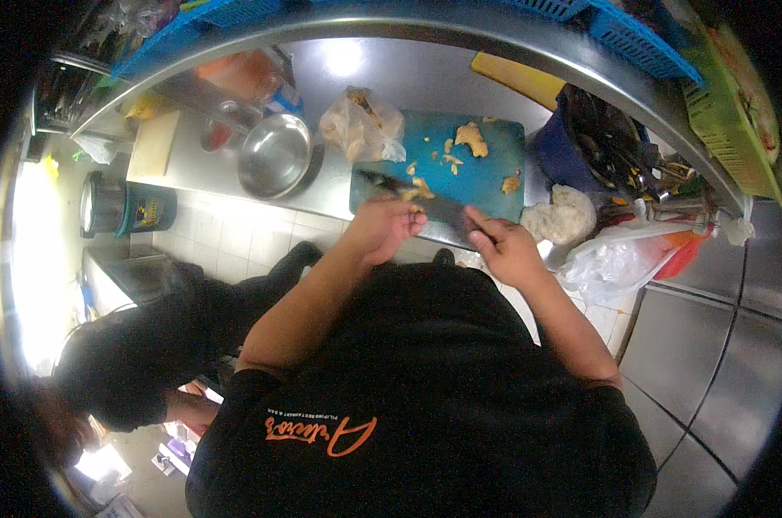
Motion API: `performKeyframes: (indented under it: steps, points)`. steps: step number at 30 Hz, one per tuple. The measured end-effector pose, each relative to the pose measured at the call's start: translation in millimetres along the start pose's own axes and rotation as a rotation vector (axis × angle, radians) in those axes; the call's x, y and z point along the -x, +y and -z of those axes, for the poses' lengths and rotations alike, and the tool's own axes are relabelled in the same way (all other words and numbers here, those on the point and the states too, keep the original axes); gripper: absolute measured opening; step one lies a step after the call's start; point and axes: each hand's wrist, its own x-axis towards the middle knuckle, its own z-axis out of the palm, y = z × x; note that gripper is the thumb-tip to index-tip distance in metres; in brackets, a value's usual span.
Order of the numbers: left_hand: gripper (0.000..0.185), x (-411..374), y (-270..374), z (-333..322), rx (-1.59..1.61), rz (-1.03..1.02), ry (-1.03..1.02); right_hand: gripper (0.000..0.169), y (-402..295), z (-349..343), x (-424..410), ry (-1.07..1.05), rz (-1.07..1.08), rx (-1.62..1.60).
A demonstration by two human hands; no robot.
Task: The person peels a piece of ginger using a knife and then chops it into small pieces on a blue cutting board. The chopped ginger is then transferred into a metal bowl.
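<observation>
My right hand [504,249] grips a dark-bladed knife [446,210], its blade pointing left over the near edge of a blue-green cutting board [494,188]. Just beyond the board's near left edge, my left hand [388,228] has its fingers curled near the blade; a small yellowish piece shows at its fingertips, though the grip is unclear. A larger ginger piece [471,138] lies at the board's far side. Smaller bits and peelings are scattered at the middle, with another piece [511,185] at the right. Overlapping the board's far left corner is a clear plastic bag [362,126] with contents.
Left of the board is a steel bowl [274,155]. A blue container of utensils [559,136], a crumpled cloth [559,217] and a plastic bag [617,259] are at right. A metal shelf edge [391,29] arches overhead. Another person in dark clothes [151,343] bends at left.
</observation>
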Motion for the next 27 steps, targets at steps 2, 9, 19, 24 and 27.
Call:
performKeyframes:
  steps: [2,9,19,24,27]
  points:
    - [0.028,1.0,-1.1,3.6,-0.012,0.031,0.015,0.04,32.1,-0.6,2.1,-0.057,-0.266,0.003]
    - [0.026,4.9,-2.0,-5.9,-0.115,-0.015,0.064,0.042,0.5,0.4,4.9,-0.018,0.013,-0.19]
    - [0.028,5.2,4.4,-14.7,-0.117,-0.093,0.063,0.039,17.7,9.2,-8.6,-0.01,-0.132,-0.229]
    - [0.029,2.5,1.4,-16.7,0.069,-0.159,0.038,0.037,-18.8,-3.6,-2.7,-0.042,0.026,-0.227]
    - [0.028,7.1,4.4,-23.4,0.08,-0.168,0.048,0.037,-27.1,-0.8,-6.6,-0.035,0.001,-0.283]
